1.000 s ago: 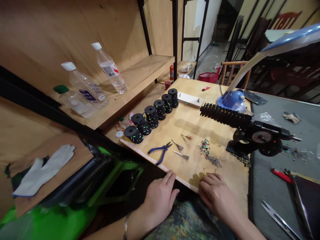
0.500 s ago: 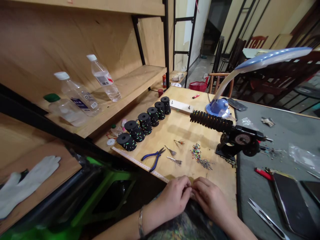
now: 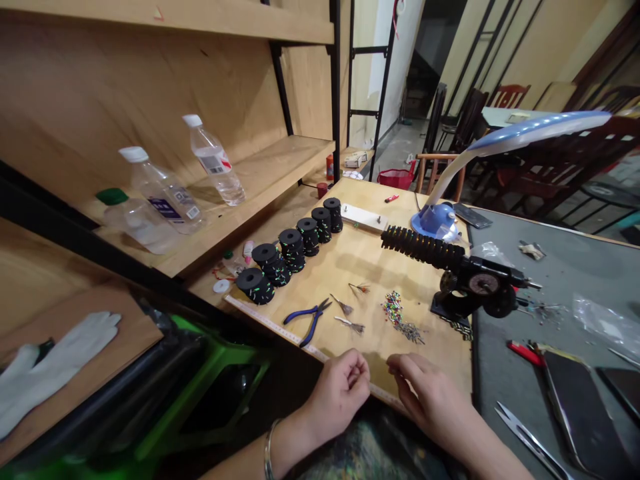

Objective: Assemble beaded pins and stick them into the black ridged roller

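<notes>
At the table's near edge my left hand [image 3: 343, 387] is closed, its fingers curled in and thumb against them. Whatever it holds, if anything, is too small to make out. A short gap away, my right hand [image 3: 423, 387] has its fingers bent and pinched together; its contents are hidden. Beyond the hands lie small wire bundles [image 3: 354, 325], a pile of colourful beads [image 3: 393, 308] and a heap of little metal pieces [image 3: 411, 332]. Blue-handled pliers [image 3: 309, 319] rest open to the left of them.
Black spools [image 3: 255, 285] stand in a row along the left. A black winding device [image 3: 470, 280] and a blue desk lamp [image 3: 435, 220] stand to the right. Scissors-like metal tweezers [image 3: 530, 437] and a dark phone [image 3: 583, 407] lie on the grey mat. Bottles [image 3: 217, 163] occupy the shelf.
My hands, together half a second ago, have come apart, the left one shifting left and the right one staying near its place. The view has tilted slightly.
</notes>
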